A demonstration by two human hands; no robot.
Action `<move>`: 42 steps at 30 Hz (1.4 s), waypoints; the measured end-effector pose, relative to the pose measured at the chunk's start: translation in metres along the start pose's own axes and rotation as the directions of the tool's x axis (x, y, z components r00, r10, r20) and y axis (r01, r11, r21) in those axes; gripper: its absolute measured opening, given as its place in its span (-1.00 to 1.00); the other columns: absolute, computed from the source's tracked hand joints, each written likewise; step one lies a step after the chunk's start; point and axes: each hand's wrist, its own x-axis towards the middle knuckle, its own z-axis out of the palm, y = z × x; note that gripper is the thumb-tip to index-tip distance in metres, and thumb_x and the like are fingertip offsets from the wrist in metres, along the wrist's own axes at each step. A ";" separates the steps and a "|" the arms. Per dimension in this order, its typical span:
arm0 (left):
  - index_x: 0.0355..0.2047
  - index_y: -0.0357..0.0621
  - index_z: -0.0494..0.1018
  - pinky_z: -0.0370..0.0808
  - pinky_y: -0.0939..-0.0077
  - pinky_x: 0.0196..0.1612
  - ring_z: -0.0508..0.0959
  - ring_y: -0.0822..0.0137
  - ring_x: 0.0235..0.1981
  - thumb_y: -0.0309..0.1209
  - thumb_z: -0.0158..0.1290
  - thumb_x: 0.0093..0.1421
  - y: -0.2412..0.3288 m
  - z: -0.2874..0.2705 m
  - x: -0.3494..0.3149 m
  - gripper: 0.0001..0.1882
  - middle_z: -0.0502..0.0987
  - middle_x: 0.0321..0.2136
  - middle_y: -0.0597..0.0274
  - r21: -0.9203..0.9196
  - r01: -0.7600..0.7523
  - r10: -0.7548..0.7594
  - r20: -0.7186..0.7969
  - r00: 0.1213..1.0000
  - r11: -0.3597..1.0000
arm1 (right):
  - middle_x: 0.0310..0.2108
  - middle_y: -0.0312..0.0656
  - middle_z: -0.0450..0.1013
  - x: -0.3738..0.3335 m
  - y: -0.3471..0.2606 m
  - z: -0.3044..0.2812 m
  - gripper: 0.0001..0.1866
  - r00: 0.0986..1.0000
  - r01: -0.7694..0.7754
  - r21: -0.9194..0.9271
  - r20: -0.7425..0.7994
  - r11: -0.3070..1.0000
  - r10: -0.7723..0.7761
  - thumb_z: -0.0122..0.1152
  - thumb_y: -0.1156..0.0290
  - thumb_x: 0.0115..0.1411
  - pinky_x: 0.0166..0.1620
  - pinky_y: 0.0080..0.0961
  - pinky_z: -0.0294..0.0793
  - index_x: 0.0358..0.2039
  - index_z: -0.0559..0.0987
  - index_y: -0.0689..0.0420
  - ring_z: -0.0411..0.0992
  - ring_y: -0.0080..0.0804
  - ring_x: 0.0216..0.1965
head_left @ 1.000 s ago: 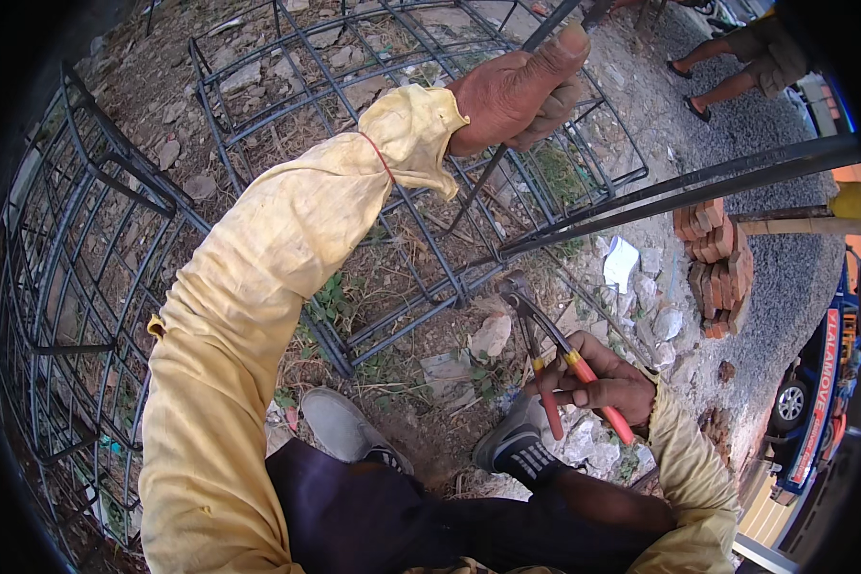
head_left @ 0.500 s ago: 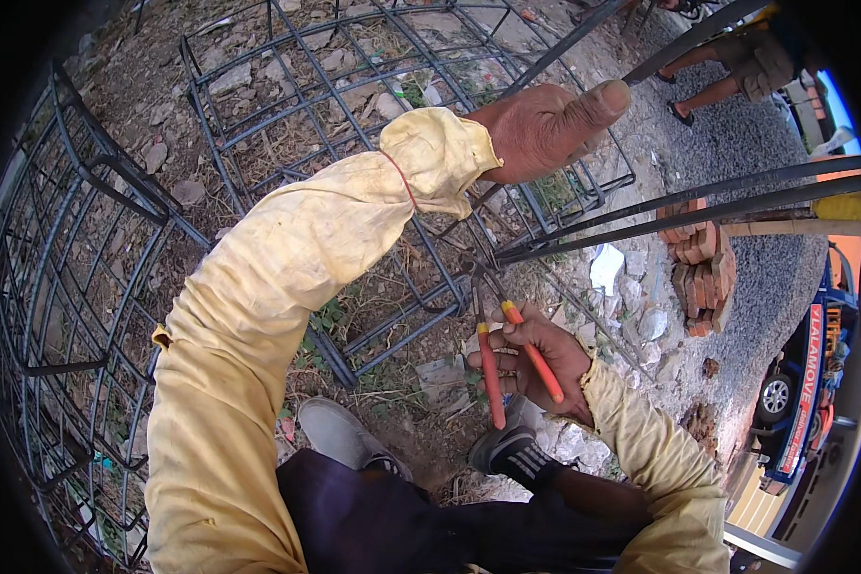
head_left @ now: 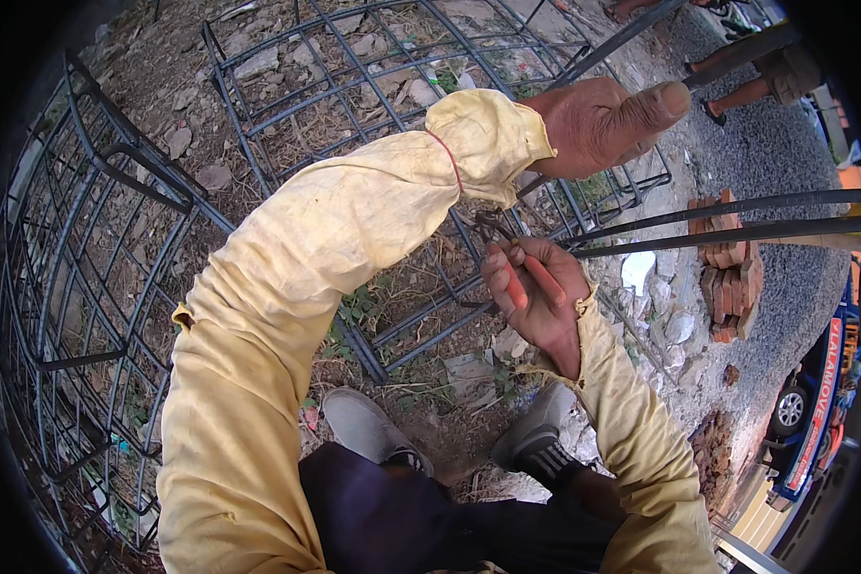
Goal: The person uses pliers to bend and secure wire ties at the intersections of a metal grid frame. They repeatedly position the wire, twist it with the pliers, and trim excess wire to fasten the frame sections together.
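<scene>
Sprawling over the stony ground, the rebar cage is a welded-looking grid of dark steel bars, judged heavy, rigid and rough, best taken hold of on a bare bar away from the crossings. The left hand reaches across it near the far edge, fingers closed around one bar with the thumb raised. The right hand has its fingers wrapped on the orange handles of the pliers, whose small jaws meet a bar crossing just under the left sleeve; light, hard, gripped low on the handles.
</scene>
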 end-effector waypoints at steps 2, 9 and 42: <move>-0.70 -0.09 0.24 0.19 0.50 -0.61 0.22 0.46 -0.70 0.48 -0.58 0.15 0.004 -0.005 -0.004 -0.13 0.21 -0.74 0.33 0.016 -0.001 0.001 0.009 1.000 1.000 | -0.46 -0.09 0.36 -0.004 0.001 0.012 -0.85 0.996 -0.063 0.019 0.064 0.998 0.061 -0.07 0.50 0.19 -0.34 -0.36 0.52 -0.54 0.33 0.19 0.40 -0.24 -0.37; -0.73 -0.08 0.20 0.18 0.50 -0.62 0.22 0.46 -0.70 0.52 -0.60 0.10 0.006 -0.007 -0.005 -0.11 0.19 -0.74 0.34 0.007 -0.019 0.019 0.016 1.000 1.000 | -0.38 -0.06 0.41 -0.018 0.010 -0.003 -0.84 0.983 0.035 -0.276 -0.164 0.961 -0.083 -0.08 0.45 0.22 -0.32 -0.36 0.56 -0.48 0.35 0.23 0.43 -0.23 -0.35; -0.87 -0.02 0.21 0.15 0.36 -0.64 0.13 0.46 -0.74 0.53 -0.49 0.10 -0.001 -0.011 0.002 -0.11 0.12 -0.83 0.39 -0.035 -0.009 0.008 -0.037 0.999 0.999 | -0.10 -0.13 0.37 -0.076 -0.007 -0.010 -0.68 0.961 -0.196 -0.623 -0.275 0.757 0.022 0.08 0.44 0.14 -0.16 0.03 0.60 -0.08 0.32 0.09 0.52 -0.07 -0.14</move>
